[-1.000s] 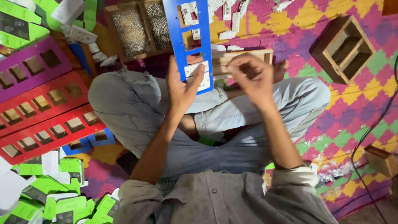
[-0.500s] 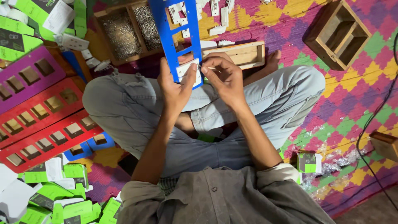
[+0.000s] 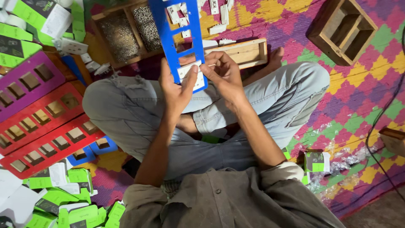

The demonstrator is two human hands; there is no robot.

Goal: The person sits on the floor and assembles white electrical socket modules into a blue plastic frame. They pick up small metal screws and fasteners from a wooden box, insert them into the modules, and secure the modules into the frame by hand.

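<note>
- You are sitting cross-legged on a patterned mat [image 3: 358, 97] of pink, yellow and green diamonds, looking down at your own lap and hands.
- Your left hand [image 3: 175, 90] is gripping the lower left edge of a long blue plastic frame [image 3: 179, 40], with the thumb pressing on the front and the fingers wrapping behind it.
- The blue frame is standing nearly upright above your knees, with rectangular cut-outs running up its length and its top going out of view.
- A white switch module [image 3: 192, 74] is sitting in the lowest cut-out of the frame, between your two hands.
- Your right hand [image 3: 223, 74] is touching the right side of that white module, with the fingertips curling in and pinching at its edge; how firmly they are closing on it cannot be told.
- More white parts are sitting in a cut-out higher up the frame.
- Just behind the frame, a shallow wooden tray [image 3: 244, 52] is lying on the mat, touching your foot.
- To the upper left, a wooden box of small metal screws [image 3: 126, 31] is resting beside loose white parts.
- At your left, red frames [image 3: 46, 135] and a purple frame [image 3: 25, 86] are lying side by side.
- Green and white cartons [image 3: 63, 202] are piling up near your left knee.
- An open wooden compartment box [image 3: 341, 31] is sitting well apart at the upper right.
</note>
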